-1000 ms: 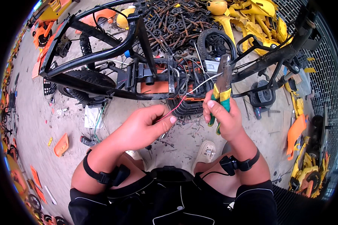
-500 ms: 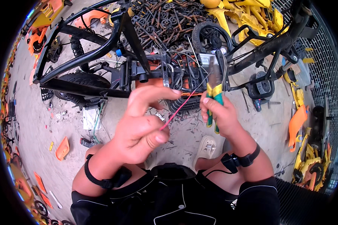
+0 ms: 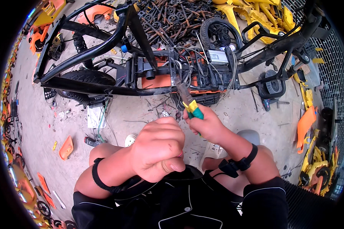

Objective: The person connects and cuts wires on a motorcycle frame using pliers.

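My left hand (image 3: 156, 147) is closed in a fist low in front of me, with a small bit of pink wire (image 3: 179, 155) showing between thumb and fingers. Just right of it and higher, my right hand (image 3: 204, 124) grips pliers (image 3: 193, 108) with yellow and green handles, jaws angled up and left toward the stripped black vehicle frame (image 3: 84, 86). In the frame's middle lie tangled cables (image 3: 187, 72), a silver box (image 3: 218, 57) and orange plastic underneath. Whether the jaws touch a cable is unclear.
Rusty metal parts (image 3: 168, 19) are heaped behind the frame, beside a loose wheel (image 3: 221, 36) and yellow panels (image 3: 267, 19). Orange pieces (image 3: 66, 148) and a tool (image 3: 91, 142) lie at left. An orange panel (image 3: 305, 126) and black grating (image 3: 300, 202) are at right.
My left fingers, spread half a second ago, have curled closed and moved down and nearer. My right hand and pliers have moved left and down, tilting leftward. The wire is mostly hidden now.
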The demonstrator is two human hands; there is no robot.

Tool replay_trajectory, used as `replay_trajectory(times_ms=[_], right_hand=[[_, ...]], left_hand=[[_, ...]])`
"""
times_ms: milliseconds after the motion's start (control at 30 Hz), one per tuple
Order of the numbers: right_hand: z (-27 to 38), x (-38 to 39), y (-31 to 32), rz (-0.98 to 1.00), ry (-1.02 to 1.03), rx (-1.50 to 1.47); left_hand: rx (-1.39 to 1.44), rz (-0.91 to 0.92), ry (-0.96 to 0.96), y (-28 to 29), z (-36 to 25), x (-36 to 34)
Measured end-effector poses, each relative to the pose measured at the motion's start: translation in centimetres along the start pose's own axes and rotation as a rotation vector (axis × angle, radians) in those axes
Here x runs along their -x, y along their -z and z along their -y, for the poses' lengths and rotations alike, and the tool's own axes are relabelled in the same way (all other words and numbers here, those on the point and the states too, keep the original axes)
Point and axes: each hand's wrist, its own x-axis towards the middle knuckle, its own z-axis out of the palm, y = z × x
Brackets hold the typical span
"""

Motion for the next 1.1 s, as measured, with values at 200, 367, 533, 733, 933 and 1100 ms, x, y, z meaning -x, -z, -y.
replay_trajectory(times_ms=[200,367,533,733,933,1100], right_hand=[[0.4,-1.1,-1.2,-0.071,0.026,0.26],[-1.4,-3.0,-1.3,-0.186,-0.189,-0.13],[-3.1,-4.6,1.2,-0.235,-0.273,-0.114],[-1.7,-3.5,2.0,-0.166,-0.299,-0.247],[0.8,-4.4,6.3,-0.266,-0.255,-0.138],[0.4,-4.7,10.7,-0.229,-0.308,-0.433]], left_hand=[[-0.209,-0.061,0.097,-0.8,-0.1,0.3],[-0.253,-0.055,0.04,-1.8,-0.9,0.3],[-0.267,-0.035,0.04,-1.7,-0.4,0.2],[-0.302,0.048,-0.009,0.0,0.7,0.5],[-0.321,0.024,0.078,0.5,1.1,0.8],[-0.36,-0.003,0.077,0.6,1.3,0.5]])
